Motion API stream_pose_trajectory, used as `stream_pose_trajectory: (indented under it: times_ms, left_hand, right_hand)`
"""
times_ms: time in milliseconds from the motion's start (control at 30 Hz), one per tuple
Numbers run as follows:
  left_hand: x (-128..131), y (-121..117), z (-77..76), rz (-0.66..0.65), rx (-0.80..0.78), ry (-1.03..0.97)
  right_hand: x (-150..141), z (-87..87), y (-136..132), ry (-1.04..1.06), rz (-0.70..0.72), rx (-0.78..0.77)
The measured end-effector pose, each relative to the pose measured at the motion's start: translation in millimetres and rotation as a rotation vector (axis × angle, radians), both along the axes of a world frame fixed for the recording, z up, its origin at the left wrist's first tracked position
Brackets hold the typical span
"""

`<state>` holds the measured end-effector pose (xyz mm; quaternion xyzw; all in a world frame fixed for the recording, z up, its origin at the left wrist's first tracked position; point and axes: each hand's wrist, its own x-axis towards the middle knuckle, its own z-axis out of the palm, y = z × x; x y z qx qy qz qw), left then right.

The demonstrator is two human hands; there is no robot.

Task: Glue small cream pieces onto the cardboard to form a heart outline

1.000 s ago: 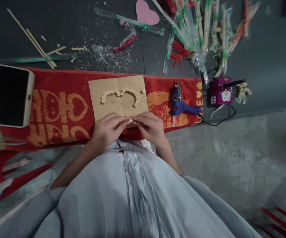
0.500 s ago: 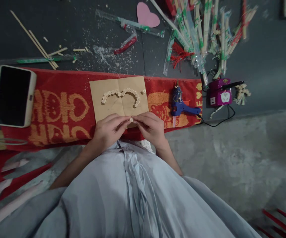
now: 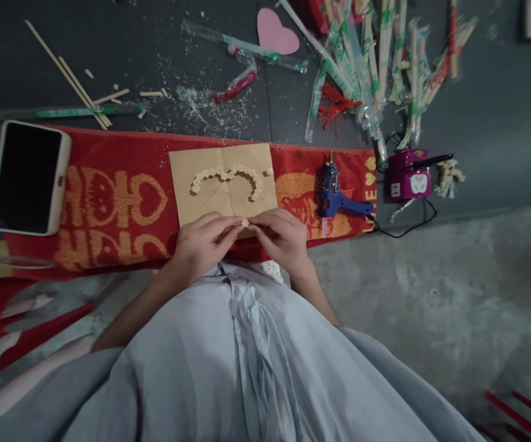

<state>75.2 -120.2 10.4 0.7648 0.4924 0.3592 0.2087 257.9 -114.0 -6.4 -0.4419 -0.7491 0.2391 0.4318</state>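
The view is shifting slightly, while the hands are barely moving. The left hand [image 3: 201, 242] and right hand [image 3: 284, 238] are angling inward, fingertips close together, pinching a small pale cluster [image 3: 245, 223] between them at the near edge of the creased brown paper [image 3: 212, 205].

A phone [image 3: 28, 178] with a dark screen and pale case lies at the left end of the red towel [image 3: 122, 144], whose woven pattern is orange. On the far part of the dark counter [image 3: 155, 31] are a pink paper heart [image 3: 277, 34] and, to its right and nearer, a red tassel [image 3: 334, 105]. Farther right sits a purple socket box [image 3: 398, 178] with a black rod-like item [image 3: 433, 161] across it, while red bars [image 3: 523, 408] show at the near right over the grey floor [image 3: 453, 276].
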Motion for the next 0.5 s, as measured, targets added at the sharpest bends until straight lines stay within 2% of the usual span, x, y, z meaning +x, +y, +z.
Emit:
stream_pose_trajectory:
  times_ms: [500]
  left_hand:
    - [-1.5,0.1,-0.6,-0.002,0.004,0.003]
  right_hand:
    - [-1.3,0.3,0.3,-0.023,0.014,-0.022]
